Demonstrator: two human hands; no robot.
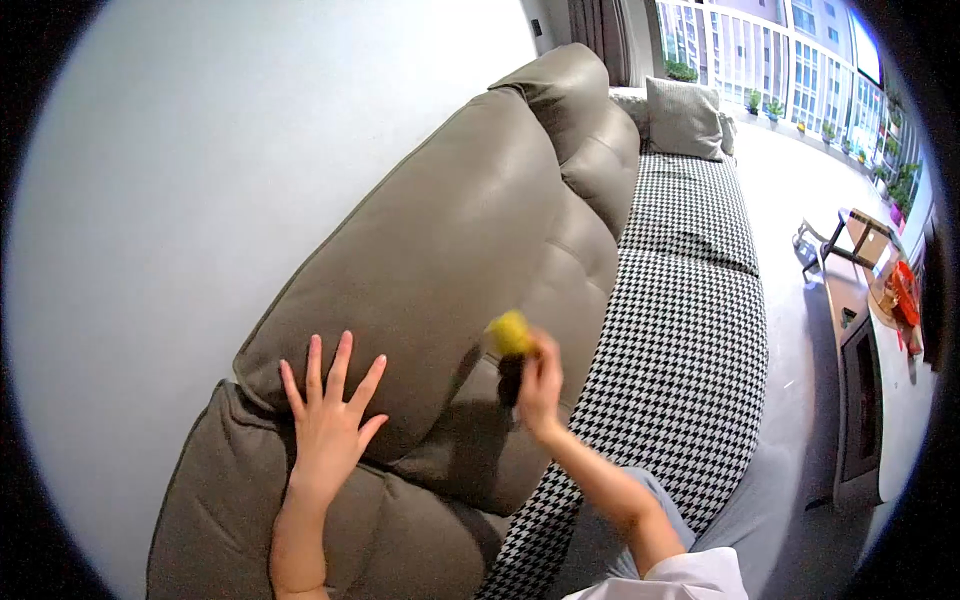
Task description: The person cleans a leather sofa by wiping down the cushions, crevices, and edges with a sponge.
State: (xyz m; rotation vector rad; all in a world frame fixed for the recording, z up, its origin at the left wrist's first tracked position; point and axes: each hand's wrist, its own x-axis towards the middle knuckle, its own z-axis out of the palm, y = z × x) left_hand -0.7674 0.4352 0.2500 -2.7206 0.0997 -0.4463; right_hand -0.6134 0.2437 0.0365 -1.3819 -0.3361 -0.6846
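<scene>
A long sofa has a brown-grey leather backrest [430, 230] and a seat covered in black-and-white houndstooth cloth [680, 330]. Flat on the lower left part of the backrest rests my left hand [328, 430], its fingers spread. My right hand [540, 385] is closed around a blurred yellow and dark object [510, 333], held at the lower front of the backrest. The yellow part points up and left; what the object is cannot be made out. Its contact with the leather is unclear.
A grey cushion [684, 118] lies at the sofa's far end. On the right stands a low table [890, 410] with a red item [905, 292] on it. Potted plants line the balcony railing [745, 48]. A white wall [200, 180] runs behind the sofa.
</scene>
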